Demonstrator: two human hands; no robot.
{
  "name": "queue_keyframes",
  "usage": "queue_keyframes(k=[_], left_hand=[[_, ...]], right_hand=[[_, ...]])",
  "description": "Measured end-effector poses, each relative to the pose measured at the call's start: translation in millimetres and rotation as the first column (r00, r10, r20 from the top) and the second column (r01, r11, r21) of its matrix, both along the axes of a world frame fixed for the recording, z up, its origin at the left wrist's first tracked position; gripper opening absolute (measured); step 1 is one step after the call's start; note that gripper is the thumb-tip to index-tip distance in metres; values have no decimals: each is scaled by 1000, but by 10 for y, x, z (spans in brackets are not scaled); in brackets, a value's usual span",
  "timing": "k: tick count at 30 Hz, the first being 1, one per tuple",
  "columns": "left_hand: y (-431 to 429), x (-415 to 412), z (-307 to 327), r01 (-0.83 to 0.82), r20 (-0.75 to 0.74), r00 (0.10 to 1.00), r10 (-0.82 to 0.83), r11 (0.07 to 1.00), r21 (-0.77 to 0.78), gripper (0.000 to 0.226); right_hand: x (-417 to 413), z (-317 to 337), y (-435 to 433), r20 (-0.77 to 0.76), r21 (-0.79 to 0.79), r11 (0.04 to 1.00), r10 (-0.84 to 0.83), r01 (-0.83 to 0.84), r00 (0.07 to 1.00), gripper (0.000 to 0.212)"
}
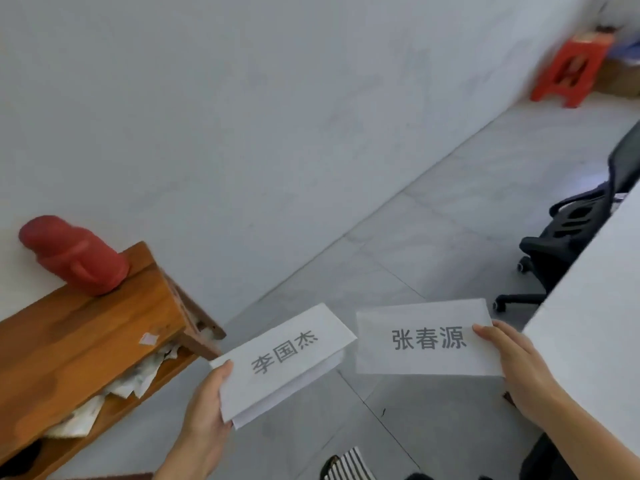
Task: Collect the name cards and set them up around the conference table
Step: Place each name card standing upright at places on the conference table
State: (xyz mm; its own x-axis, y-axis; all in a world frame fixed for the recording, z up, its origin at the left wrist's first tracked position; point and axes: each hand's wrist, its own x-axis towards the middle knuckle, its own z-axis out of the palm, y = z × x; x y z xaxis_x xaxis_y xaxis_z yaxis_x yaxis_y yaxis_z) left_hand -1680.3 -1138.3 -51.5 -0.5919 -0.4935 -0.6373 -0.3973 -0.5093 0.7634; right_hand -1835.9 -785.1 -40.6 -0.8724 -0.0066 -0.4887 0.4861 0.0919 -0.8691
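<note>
Left hand [204, 407] pinches the 李国杰 name card [284, 362] by its left end; right hand [519, 368] grips the 张春源 name card [426, 339] by its right end. Both cards are held over the floor, beside the white table's edge [588, 323].

Office meeting room, black swivel chair [568, 251], white table [595, 327], tiled floor [467, 220]

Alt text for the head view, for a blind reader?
Two hands hold white name cards over a grey floor: left hand the left card, right hand the right card. Wooden bench with red flask at left; black chair at right.
</note>
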Motion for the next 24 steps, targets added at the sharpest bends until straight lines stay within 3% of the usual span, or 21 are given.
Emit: queue_keyframes(k=[4,11,24], left_hand=[[-88,-1291,48,204,-27,979,-204,979,7,30],[290,-3221,-93,395,-59,917,-393,918,25,24],[1189,-6338,61,629,-124,776,-619,774,73,27]], right_hand=[[-493,36,111,-17,12,982,-190,190,982,14],[-1607,-133,480,-21,-9,912,-411,411,911,15],[-3948,118,1156,-68,-21,789,-614,614,787,16]])
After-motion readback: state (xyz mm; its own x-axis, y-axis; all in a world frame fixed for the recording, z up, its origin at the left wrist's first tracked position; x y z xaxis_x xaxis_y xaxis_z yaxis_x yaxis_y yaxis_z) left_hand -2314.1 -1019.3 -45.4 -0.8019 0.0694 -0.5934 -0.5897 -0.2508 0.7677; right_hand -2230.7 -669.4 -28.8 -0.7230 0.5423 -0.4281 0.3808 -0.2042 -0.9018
